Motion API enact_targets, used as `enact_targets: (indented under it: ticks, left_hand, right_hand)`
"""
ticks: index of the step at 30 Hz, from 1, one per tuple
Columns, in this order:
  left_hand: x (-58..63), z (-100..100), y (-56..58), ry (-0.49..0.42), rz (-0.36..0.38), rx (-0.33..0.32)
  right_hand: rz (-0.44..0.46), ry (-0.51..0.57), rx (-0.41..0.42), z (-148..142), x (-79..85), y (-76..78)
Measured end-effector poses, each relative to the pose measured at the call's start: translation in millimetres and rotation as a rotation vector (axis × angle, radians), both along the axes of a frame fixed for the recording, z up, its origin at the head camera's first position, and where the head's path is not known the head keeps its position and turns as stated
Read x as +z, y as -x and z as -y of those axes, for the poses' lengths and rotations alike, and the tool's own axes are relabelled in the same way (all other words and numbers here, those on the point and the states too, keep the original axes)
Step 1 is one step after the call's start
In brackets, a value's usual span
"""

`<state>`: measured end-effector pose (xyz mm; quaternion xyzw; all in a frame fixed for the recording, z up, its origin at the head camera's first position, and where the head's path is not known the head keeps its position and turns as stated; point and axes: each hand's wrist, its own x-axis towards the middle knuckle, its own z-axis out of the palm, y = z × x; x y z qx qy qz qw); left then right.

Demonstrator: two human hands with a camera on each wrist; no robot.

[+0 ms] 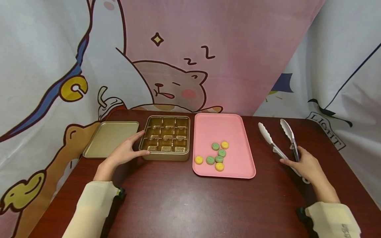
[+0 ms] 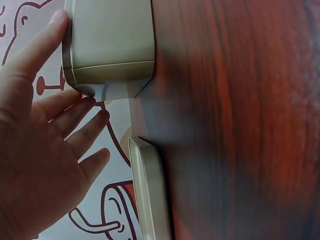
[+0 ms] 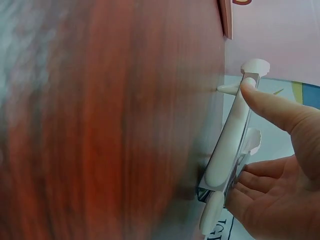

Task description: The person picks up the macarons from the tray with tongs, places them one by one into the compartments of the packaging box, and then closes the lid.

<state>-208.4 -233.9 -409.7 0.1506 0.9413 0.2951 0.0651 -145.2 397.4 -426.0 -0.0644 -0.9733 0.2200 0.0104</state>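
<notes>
A cartoon-printed cloth (image 1: 232, 49) hangs behind the dark wooden table (image 1: 184, 205), which carries a pink tray (image 1: 220, 129) in the middle. Just left of the tray stands a gold tin (image 1: 166, 156) with a nine-section insert (image 1: 168, 128); it looks stiff and fairly light, smooth enough to slide, and is best steadied by opposite walls. The left hand (image 1: 123, 152) touches its left side, thumb and fingers spread wide. A shallow gold lid (image 1: 113, 138) lies further left. Right of the tray, the tongs (image 3: 229, 142) sit between the right hand's (image 1: 306, 165) thumb and fingers, their arms parted; they seem springy and easy to squeeze, with the pale handle inlays the natural hold. That hand hides part of the handles, and whether the tongs are lifted is hard to tell. The left wrist view cuts off the tin. Smallest are four green pieces (image 1: 215, 146) and three yellow pieces (image 1: 219, 166) on the tray, probably light; their material is unclear.
</notes>
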Motion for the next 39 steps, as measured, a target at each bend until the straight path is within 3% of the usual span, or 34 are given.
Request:
enact_targets:
  ticks: [15, 29, 39]
  left_hand:
    - [-0.9, 0.3, -1.5, -0.006, 0.003, 0.001]
    - [-1.3, -0.1, -0.4, -0.007, 0.005, 0.005]
    - [-1.5, 0.8, -0.4, -0.003, 0.005, 0.009]
  right_hand:
    - [0.049, 0.039, -0.039, 0.2, -1.5, 6.0]
    - [0.024, 0.052, -0.116, -1.5, 0.1, 7.5]
    - [-0.023, 0.034, -0.115, -2.1, 1.2, 6.1]
